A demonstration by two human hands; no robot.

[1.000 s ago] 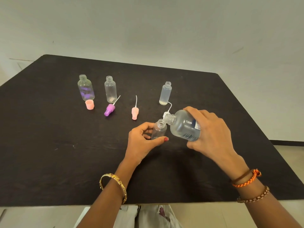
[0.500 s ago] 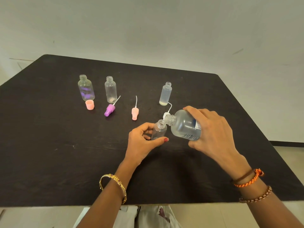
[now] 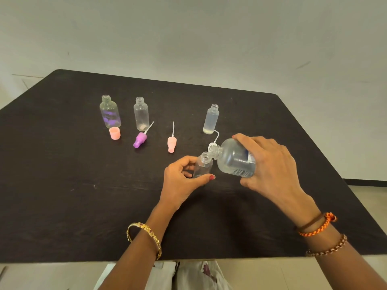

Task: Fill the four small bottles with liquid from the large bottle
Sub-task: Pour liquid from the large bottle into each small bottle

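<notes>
Large bottle (image 3: 234,159) tipped sideways, neck leftward over small bottle (image 3: 202,167)

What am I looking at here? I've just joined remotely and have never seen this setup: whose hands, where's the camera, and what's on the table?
There is no machine: a person works with two bare hands, and the single camera sits on their head, looking forward and down.

The left hand grips a small clear bottle standing on the black table. The right hand holds the large bottle tipped over, its open neck at the small bottle's mouth, as for pouring.

Farther back stand three more small open bottles: one with purple markings, a clear one, and a frosted one with a little liquid at the bottom.

Lying loose are a pink cap, a purple spray top, a pink spray top, and a white one partly hidden behind the large bottle.
</notes>
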